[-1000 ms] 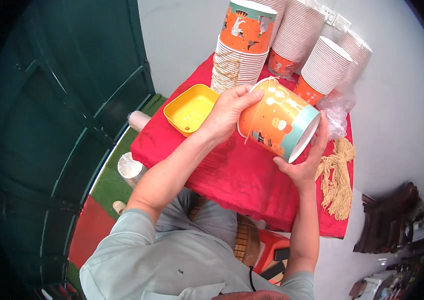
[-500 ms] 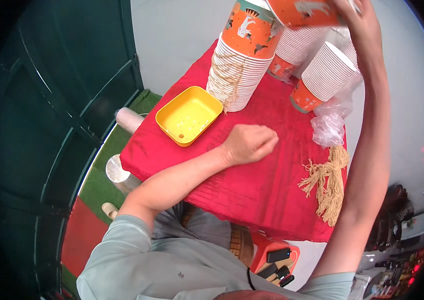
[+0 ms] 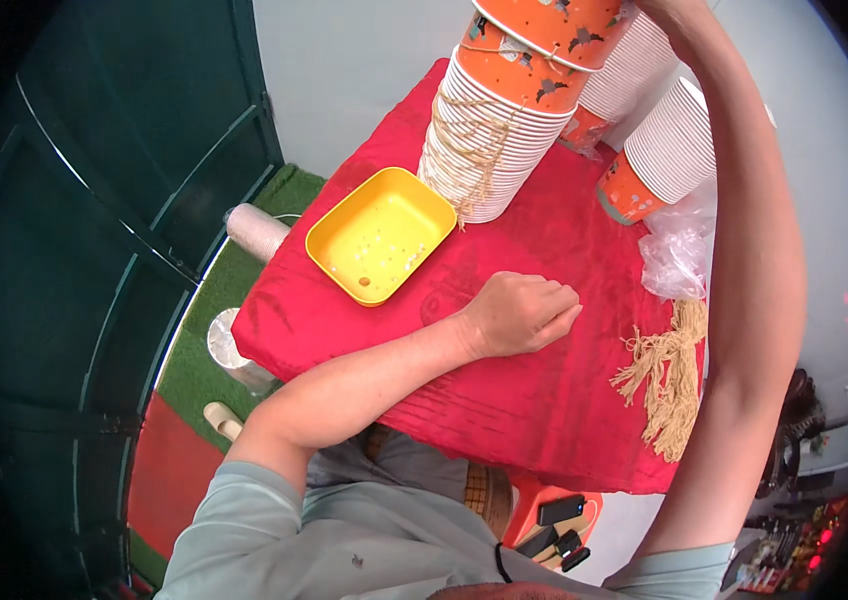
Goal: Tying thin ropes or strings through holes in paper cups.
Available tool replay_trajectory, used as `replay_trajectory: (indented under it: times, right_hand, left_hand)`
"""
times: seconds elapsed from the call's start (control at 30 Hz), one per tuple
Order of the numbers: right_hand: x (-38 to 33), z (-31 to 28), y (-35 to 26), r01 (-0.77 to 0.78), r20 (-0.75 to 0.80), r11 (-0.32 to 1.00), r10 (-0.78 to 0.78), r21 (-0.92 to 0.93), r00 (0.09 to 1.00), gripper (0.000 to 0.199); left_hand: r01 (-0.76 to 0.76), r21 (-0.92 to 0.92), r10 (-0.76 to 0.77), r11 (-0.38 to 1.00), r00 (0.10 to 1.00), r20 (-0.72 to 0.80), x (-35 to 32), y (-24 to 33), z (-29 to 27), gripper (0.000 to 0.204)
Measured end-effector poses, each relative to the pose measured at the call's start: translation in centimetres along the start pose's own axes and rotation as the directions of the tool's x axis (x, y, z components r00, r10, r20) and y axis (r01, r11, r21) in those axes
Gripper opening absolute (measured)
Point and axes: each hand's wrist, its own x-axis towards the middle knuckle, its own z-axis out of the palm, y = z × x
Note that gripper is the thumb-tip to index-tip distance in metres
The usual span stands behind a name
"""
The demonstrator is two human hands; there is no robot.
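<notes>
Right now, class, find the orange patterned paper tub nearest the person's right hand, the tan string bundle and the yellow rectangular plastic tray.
Orange patterned paper tub (image 3: 551, 22), head view: visible side wall.
Tan string bundle (image 3: 676, 378), head view: middle strands.
Yellow rectangular plastic tray (image 3: 384, 207), head view: bare inner floor.

Red-clothed table (image 3: 544, 415) | tub stacks (image 3: 534, 130) | yellow tray (image 3: 352, 232) | tan string bundle (image 3: 674, 390) | crumpled plastic (image 3: 679, 255)

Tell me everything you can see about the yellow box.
The yellow box is a shallow, open, plastic-looking container with rounded corners. It stands upright on the red cloth, with small pale bits and one brownish spot inside. Its far right side is by the bucket stack; contact is unclear. The left hand is to its right, not touching.
</notes>
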Motion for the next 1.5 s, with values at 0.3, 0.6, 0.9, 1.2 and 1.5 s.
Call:
replay_trajectory:
  times: [0.3, 0.6, 0.9, 1.2, 1.5]
  right_hand:
    - [-0.4, 2.5, 1.6, -0.099, 0.095, 0.989, 0.109, -0.111, 0.989, 0.054]
    - [-0.4, 3.3, 3.1, -0.074, 0.059, 0.981, 0.086, -0.18, 0.995, 0.063]
    - [-1.2, 4.7, 3.6, -0.036, 0.004, 0.967, 0.038, -0.252, 0.999, 0.066]
    - [-2.8, 3.6, 2.4, -0.139, -0.045, 0.976, 0.133, -0.166, 0.99, 0.063]
    - [-13.0, 3.7, 1.5, 0.338, -0.416, 0.939, -0.28, 0.07, 0.865, 0.035]
  left_hand:
    - [0.002, 0.012, -0.002, 1.0, 1.0, -0.005, -0.1, -0.3, 0.2, 0.013]
    - [0.02, 0.021, -0.02, 1.0, 0.999, 0.03, -0.4, -0.2, 0.6, 0.013]
    - [0.048, 0.045, -0.051, 0.998, 0.997, 0.06, -0.5, -0.4, 0.4, 0.013]
    - [0.068, 0.01, -0.068, 0.998, 0.993, 0.097, 0.1, 0.1, 1.0, 0.011]
    - [0.104, 0.072, -0.109, 0.992, 0.992, 0.071, -0.5, -1.1, 0.3, 0.013]
